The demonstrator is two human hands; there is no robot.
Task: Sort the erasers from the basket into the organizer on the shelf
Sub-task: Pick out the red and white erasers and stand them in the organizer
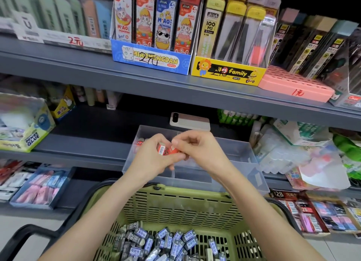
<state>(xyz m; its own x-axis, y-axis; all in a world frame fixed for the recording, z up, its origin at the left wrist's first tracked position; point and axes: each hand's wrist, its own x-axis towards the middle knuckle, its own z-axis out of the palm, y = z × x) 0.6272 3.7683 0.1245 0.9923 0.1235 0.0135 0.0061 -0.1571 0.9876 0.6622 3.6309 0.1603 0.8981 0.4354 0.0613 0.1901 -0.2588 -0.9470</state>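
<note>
My left hand [154, 155] and my right hand [195, 149] meet above the clear plastic organizer [244, 159] on the lower shelf. Between them they hold red eraser packs [166, 150], one showing a white barcode end. The left fingers curl round the packs; the right thumb and fingers pinch them from the right. One red eraser [139, 143] lies in the organizer's back left compartment. Below, a green basket [175, 204] holds several black and blue 2B erasers [162, 243].
A phone [190, 121] lies on the shelf behind the organizer. Glue boxes [29, 132] stand at the left, bagged goods [312, 153] at the right. Pencil-lead display boxes [228, 73] fill the upper shelf. A tray of pink erasers [41, 188] sits lower left.
</note>
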